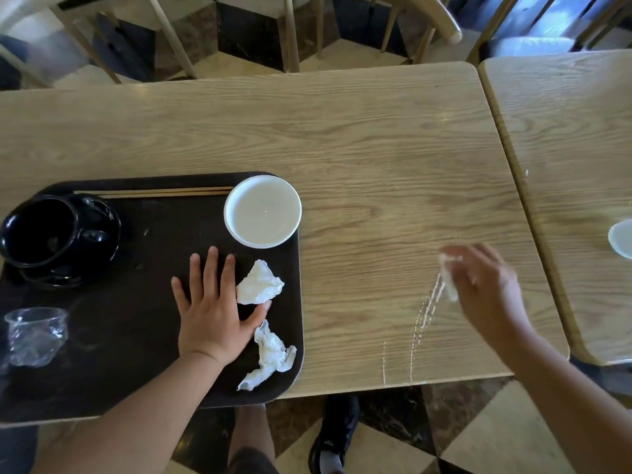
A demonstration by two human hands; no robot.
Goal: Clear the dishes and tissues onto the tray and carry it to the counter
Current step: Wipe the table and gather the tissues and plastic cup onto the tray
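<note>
Two crumpled tissues (260,283), dark tray (136,268), right hand (485,285) gripping white wad (449,278)

A wooden table (376,138) is filling the middle of the frame, and a second table (574,131) is standing just beside it at the right, with a pale dish (622,239) showing at the right edge. A dark tray (143,234) is sitting at the lower left of the wooden table. It is carrying a black pot (51,234) at its left and chopsticks (154,192) along its far rim. A white bowl (262,212) is sitting in its upper right corner, and a clear cup (36,335) at its lower left. Two crumpled tissues (260,283) are lying along its right side. The left hand (212,309) is resting flat on the tray beside them. Pale dotted streaks (424,319) are running toward the table's near edge, and above them the blurred right hand (485,285) is holding a white tissue (449,275).
</note>
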